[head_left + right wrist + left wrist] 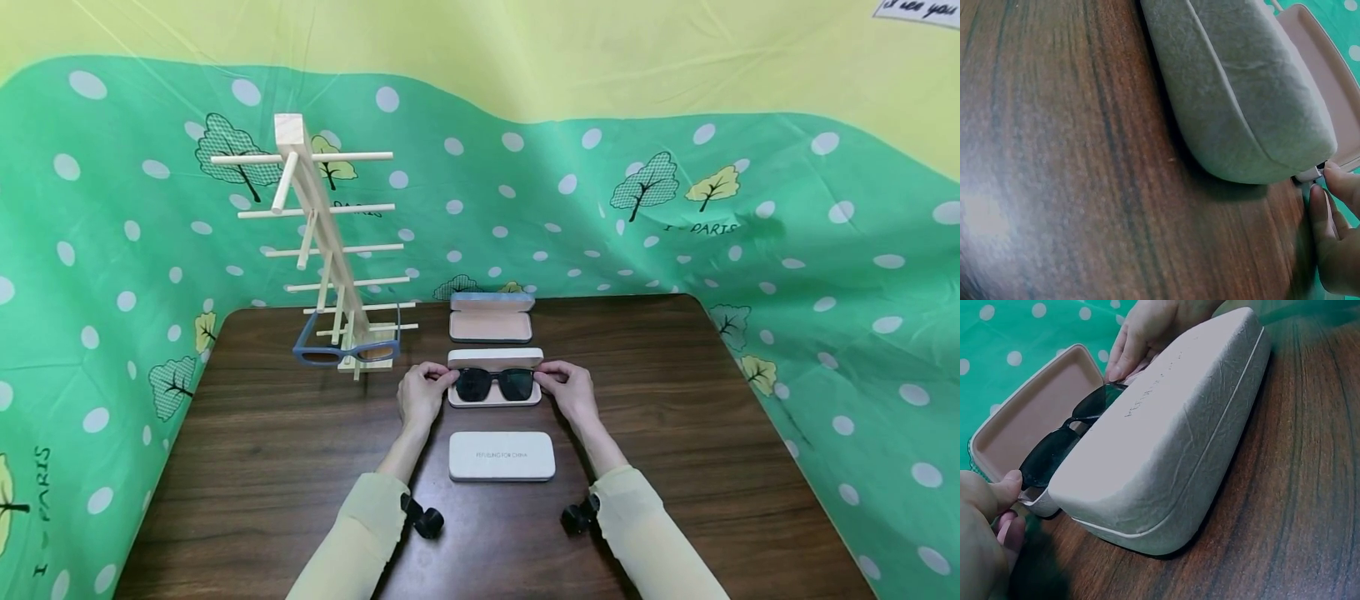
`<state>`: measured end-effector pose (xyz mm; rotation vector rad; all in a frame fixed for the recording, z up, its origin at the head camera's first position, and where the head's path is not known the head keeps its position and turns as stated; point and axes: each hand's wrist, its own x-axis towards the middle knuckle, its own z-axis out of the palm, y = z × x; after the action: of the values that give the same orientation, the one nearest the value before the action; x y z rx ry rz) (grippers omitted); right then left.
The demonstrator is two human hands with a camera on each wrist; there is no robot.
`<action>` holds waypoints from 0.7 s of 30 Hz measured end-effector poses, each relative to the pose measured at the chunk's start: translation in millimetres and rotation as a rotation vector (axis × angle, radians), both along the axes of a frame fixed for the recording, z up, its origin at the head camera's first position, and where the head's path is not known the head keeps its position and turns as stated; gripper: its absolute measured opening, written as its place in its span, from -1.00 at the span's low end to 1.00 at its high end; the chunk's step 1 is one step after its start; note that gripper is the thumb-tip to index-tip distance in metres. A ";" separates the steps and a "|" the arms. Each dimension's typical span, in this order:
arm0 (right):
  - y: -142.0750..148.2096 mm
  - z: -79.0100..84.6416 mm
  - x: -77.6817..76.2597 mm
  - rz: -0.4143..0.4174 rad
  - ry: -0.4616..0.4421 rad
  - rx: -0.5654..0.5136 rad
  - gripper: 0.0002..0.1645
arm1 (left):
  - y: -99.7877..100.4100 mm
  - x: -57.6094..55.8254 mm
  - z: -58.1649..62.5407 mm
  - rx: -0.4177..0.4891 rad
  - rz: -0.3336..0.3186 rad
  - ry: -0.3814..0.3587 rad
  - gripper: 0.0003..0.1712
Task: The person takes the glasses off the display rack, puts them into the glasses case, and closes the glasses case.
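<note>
Dark sunglasses (495, 385) lie level over the lower half of an open white glasses case (495, 358) in the middle of the table. My left hand (422, 395) pinches their left end between thumb and fingers. At the opposite end, my right hand (570, 392) pinches the frame the same way. In the left wrist view, both lenses (1047, 456) show behind a closed white glasses case (1147, 431) with faint lettering on its lid. That closed case stands in front of the open one, between my forearms. From the right wrist, the closed case (1241, 94) hides the sunglasses almost wholly.
Behind the white case stands another open case (491, 327) with a blue lid edge. To the left rises a wooden glasses rack (322, 225) with several pegs; blue-framed glasses (322, 357) hang low on it. Patterned green cloth (510, 200) surrounds the dark wooden table (675, 417).
</note>
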<state>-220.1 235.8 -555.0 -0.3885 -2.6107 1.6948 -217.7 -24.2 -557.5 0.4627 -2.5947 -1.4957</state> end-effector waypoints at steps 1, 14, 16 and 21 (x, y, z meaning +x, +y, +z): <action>-0.2 -0.1 0.1 0.002 0.002 0.003 -0.80 | -0.3 0.1 0.3 0.005 -0.001 0.000 -0.78; -1.4 -0.6 0.1 -0.013 0.034 -0.036 -0.82 | -1.8 1.5 4.0 0.090 0.000 0.003 -0.75; -1.7 -0.5 -0.3 -0.014 0.034 -0.065 -0.81 | -2.1 1.3 3.8 0.102 -0.004 0.016 -0.74; -3.6 1.1 -0.9 -0.021 0.026 -0.125 -0.80 | -3.1 0.3 2.1 0.131 -0.009 0.039 -0.75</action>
<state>-221.0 232.2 -553.9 -0.3917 -2.4814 1.8486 -217.3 -27.2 -555.4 0.4306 -2.4835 -1.6671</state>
